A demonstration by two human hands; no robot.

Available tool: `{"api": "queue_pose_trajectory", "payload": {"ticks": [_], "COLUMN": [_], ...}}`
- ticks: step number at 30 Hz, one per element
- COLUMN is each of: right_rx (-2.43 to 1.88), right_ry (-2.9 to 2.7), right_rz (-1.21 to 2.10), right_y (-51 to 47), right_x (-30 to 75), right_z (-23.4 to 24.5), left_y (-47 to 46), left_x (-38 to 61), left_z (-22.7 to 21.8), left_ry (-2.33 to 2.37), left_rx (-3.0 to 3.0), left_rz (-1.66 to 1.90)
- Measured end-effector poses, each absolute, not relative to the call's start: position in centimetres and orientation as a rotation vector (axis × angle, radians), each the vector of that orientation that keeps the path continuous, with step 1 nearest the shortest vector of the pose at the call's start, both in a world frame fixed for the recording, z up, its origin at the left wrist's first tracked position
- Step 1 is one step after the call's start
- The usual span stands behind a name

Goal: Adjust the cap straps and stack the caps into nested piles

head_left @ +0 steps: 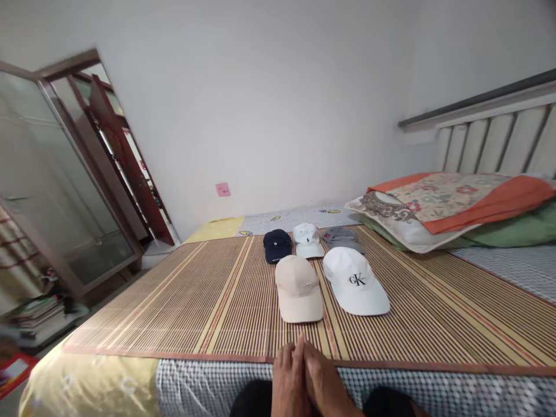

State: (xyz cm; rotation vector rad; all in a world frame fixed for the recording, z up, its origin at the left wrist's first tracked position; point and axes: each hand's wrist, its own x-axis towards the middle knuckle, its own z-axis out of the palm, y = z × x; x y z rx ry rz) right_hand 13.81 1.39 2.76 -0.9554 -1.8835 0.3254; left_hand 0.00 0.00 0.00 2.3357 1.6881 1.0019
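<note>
My left hand [288,379] and my right hand [320,382] are pressed palm to palm at the near edge of the bed, fingers straight and together, holding nothing. Just beyond the fingertips, on a striped bamboo mat [182,301], lie several caps. A beige cap [299,289] is nearest, with a white cap [355,282] bearing a black logo to its right. Behind them sit a navy cap [277,244], a small white cap [307,240] and a grey cap [342,237].
Pillows [434,208] in floral, orange and green covers are stacked at the right by a slatted headboard [490,139]. A glass door [56,191] and dark wooden frame stand at the left, with a pile of books [37,318] on the floor.
</note>
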Motion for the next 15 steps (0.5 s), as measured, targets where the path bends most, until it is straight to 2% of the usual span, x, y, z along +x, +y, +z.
{"api": "queue_pose_trajectory", "payload": {"ticks": [9, 15], "right_rx": [-0.989, -1.143], "right_ry": [-1.652, -1.151], "right_rz": [0.454, 0.875], "right_y": [2.8, 5.2], "right_x": [15.4, 17.8], "right_z": [4.0, 3.6], "left_y": [-1.1, -0.4], "left_x": [0.8, 1.9], "left_z": [-1.6, 0.4], "left_ry": [1.673, 1.54], "left_rx": [1.953, 1.535], "left_rz": [1.308, 1.62]}}
